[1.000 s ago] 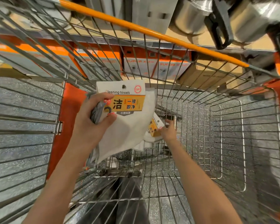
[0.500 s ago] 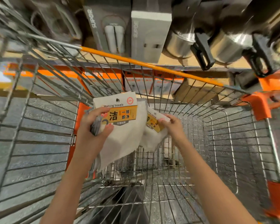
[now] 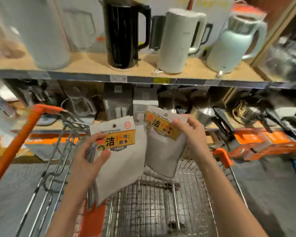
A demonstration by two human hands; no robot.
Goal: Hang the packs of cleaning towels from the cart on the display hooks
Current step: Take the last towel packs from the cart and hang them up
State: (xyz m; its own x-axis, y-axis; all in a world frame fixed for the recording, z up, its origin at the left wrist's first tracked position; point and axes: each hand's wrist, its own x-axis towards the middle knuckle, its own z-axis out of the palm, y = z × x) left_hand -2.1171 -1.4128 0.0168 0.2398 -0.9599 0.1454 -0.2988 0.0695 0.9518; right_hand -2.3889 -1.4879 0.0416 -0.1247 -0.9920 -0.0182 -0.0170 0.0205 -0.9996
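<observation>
Above the cart, left hand grips seemingly several towel packs; right hand fingers pinch another pack.

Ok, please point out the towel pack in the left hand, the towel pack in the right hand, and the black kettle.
Left-hand towel pack (image 3: 121,140), head view, yellow label.
Right-hand towel pack (image 3: 161,126), head view, yellow label.
Black kettle (image 3: 121,33), head view, body.

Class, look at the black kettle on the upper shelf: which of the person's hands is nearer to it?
Left. The left hand is below the black kettle; the right hand sits farther right, under the white kettle.
</observation>
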